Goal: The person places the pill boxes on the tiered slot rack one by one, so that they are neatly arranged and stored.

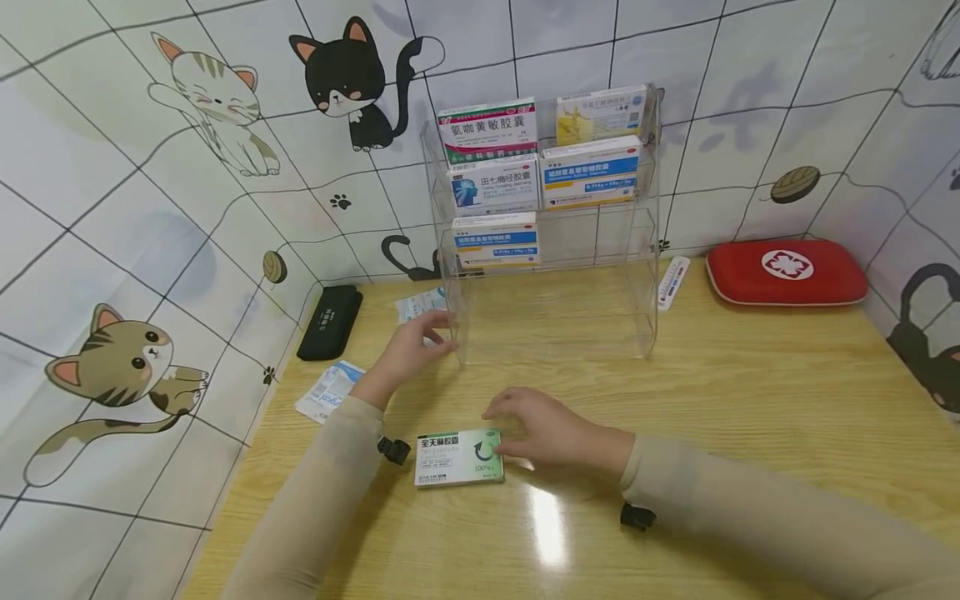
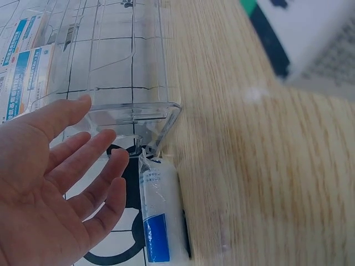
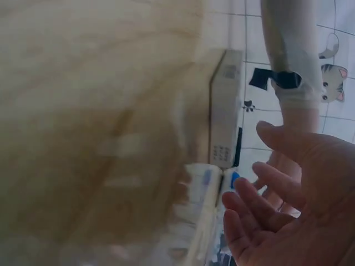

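My left hand is at the lower left side of a clear stepped display rack. In the left wrist view its fingers are spread and loosely bent beside the rack's edge; contact is hard to judge. My right hand hovers by the right end of a white and green medicine box lying flat on the table. Its fingers are relaxed and grip nothing in the right wrist view, where the box shows edge-on. Several medicine boxes stand on the rack, including a blue and white one on the lowest filled tier.
A black case and a blue-white packet lie at the left. Another packet is behind my left hand. Right of the rack are a white thermometer card and a red first-aid case, near the tiled-pattern wall.
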`<state>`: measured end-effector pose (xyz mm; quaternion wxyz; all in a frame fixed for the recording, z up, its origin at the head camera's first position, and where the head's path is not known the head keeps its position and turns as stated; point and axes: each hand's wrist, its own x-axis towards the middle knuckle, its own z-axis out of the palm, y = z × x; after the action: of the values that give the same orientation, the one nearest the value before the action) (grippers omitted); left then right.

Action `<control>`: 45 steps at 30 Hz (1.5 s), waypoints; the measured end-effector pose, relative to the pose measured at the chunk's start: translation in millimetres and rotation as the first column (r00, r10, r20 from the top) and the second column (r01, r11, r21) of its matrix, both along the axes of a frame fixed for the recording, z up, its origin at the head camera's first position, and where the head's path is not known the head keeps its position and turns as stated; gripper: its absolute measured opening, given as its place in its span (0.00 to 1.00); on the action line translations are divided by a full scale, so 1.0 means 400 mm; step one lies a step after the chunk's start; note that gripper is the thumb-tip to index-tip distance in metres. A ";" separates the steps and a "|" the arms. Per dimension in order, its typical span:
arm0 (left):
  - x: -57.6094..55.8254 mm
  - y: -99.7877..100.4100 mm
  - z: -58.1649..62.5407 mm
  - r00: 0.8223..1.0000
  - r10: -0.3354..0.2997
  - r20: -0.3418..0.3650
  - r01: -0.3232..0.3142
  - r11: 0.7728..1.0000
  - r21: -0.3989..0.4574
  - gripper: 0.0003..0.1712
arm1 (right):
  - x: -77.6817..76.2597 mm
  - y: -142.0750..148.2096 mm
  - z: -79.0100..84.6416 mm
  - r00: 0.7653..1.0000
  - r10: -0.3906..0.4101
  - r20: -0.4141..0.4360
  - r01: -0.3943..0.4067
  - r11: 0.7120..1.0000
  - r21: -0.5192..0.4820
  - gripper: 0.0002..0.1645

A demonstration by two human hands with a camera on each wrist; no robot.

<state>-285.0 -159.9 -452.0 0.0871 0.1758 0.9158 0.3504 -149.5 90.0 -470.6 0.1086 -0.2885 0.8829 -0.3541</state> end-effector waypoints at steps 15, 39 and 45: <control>0.003 -0.002 0.001 1.000 0.008 0.019 -0.009 1.000 0.026 0.31 | 0.033 -0.006 -0.024 0.986 -0.087 0.141 0.104 0.987 -0.122 0.20; 0.000 -0.002 0.004 1.000 -0.007 0.018 0.007 1.000 0.019 0.29 | -0.129 0.345 0.230 0.737 -0.516 -0.436 0.349 0.844 -0.408 0.14; -0.005 -0.005 0.000 1.000 -0.016 0.022 0.015 1.000 0.024 0.30 | -0.186 0.419 0.337 0.579 -0.553 -0.599 0.369 0.833 -0.413 0.14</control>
<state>-286.8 -162.1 -452.2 0.0980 0.1800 0.9092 0.3623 -223.9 257.4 -335.8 -0.3651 -0.1692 0.8502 -0.3395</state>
